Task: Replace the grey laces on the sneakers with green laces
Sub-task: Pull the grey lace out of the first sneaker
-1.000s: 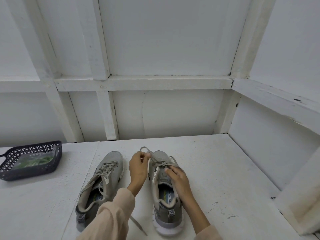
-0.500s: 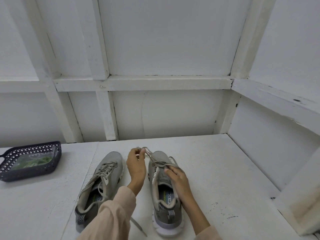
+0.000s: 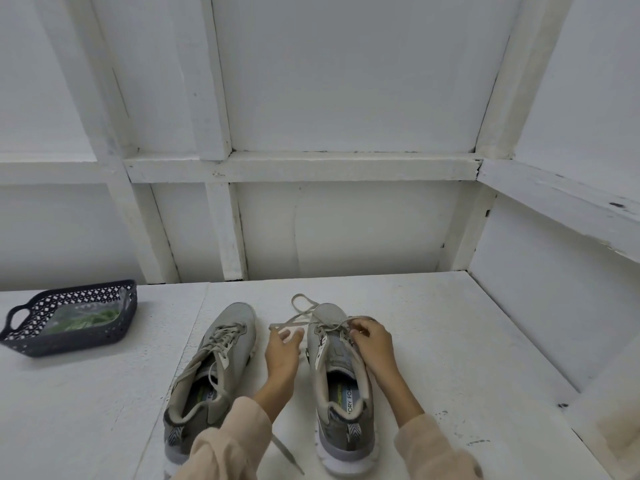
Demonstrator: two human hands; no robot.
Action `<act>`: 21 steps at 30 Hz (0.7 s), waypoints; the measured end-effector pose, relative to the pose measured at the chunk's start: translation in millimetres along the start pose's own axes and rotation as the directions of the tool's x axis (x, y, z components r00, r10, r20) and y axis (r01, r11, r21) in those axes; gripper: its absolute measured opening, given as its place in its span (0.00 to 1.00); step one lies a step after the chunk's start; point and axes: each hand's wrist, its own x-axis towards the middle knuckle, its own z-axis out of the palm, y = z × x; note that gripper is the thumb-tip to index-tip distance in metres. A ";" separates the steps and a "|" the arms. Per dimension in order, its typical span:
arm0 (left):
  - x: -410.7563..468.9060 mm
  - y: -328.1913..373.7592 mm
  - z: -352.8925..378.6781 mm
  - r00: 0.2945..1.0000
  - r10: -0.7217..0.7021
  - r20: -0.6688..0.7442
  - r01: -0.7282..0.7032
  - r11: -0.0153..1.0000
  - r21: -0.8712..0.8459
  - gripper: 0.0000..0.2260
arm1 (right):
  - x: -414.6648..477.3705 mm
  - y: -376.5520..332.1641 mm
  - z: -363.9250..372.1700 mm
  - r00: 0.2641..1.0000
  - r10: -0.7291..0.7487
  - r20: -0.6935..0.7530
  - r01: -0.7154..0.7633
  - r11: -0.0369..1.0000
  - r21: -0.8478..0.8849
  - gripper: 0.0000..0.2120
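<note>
Two grey sneakers stand side by side on the white table, toes pointing away from me. The left sneaker [image 3: 221,362] is fully laced with a grey lace. On the right sneaker [image 3: 341,389] the grey lace [image 3: 300,308] is partly pulled out and lies in loose loops by the toe. My right hand [image 3: 373,345] pinches that lace at the upper eyelets. Between the shoes my left hand [image 3: 282,351] hovers with relaxed fingers, just short of the loose lace end. Green laces [image 3: 88,318] lie in a clear bag inside the basket.
A dark perforated basket [image 3: 24,341] sits at the table's left. A white framed wall closes the back, and a white side wall with a ledge [image 3: 554,199] closes the right. A stray grey lace end [image 3: 285,452] lies near the front edge.
My left hand has let go of the lace and dropped back between the shoes. The lace now lies loose by the toe. My right hand shifted slightly right at the eyelets.
</note>
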 end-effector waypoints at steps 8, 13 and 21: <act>-35.2 -0.4 12.7 0.981 0.028 0.193 -0.049 0.994 0.101 0.29 | 24.1 -15.7 -7.6 0.999 0.040 0.003 -0.037 0.953 -0.299 0.08; -29.8 -12.7 19.2 0.970 0.037 0.241 -0.082 0.980 0.179 0.35 | 24.9 -22.9 -8.3 0.997 0.028 0.067 0.000 0.925 -0.381 0.05; -34.8 -4.9 20.5 0.949 0.072 0.307 -0.176 0.929 0.325 0.38 | 23.2 -33.6 1.1 0.989 -0.107 0.101 0.147 0.708 -0.691 0.06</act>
